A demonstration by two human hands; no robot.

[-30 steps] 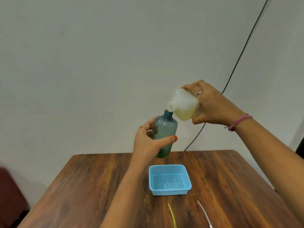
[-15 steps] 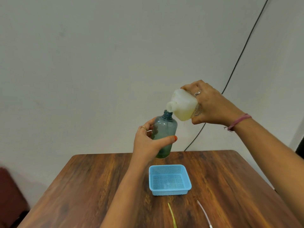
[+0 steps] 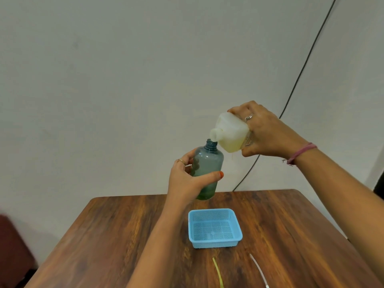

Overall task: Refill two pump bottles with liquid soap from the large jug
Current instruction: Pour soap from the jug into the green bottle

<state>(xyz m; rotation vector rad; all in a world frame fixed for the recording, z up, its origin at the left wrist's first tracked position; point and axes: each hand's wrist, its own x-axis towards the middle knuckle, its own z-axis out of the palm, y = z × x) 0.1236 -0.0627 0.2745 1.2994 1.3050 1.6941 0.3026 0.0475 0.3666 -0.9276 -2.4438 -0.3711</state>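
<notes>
The bottle (image 3: 207, 165) is held upright above the far edge of the tabletop (image 3: 124, 235), gripped by the left hand (image 3: 187, 179), whose fingers and thumb are curled round its lower body. The neck is uncapped and points straight up. The jug (image 3: 229, 134) is held tipped by the right hand (image 3: 268, 134), wrapped round its base, with the long axis slanting down to the left and the spout directed toward the bottle. The spout is seen just above and slightly right of the bottle's mouth, near but apparently not touching it. No stream can be made out between the two (too fine to tell). Some greenish liquid is visible low in the bottle. It is judged that the pour depends on the spout being brought squarely over the mouth; any offset would spill toward the basket (image 3: 215, 228) below.
</notes>
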